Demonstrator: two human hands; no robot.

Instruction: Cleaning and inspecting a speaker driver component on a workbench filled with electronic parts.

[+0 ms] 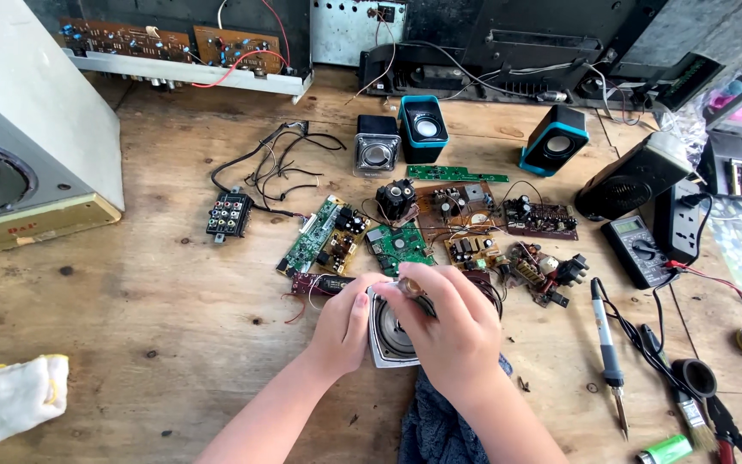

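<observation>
**Head view: both hands gripping a small speaker**

Left hand (343, 325) and right hand (450, 325) are closing around a square silver speaker driver (388, 331), holding it just below the scattered circuit boards (397, 245) on the wooden worktop (148, 326). Right of it, a soldering iron (607, 352) is lying.

Counted on the wooden table (130, 283): three small cube speakers — one silver (377, 144), two black-and-blue (422, 127) (554, 140); one black multimeter (636, 250); one blue-handled soldering iron (607, 348); one white cloth (10, 399) at the left edge.
</observation>
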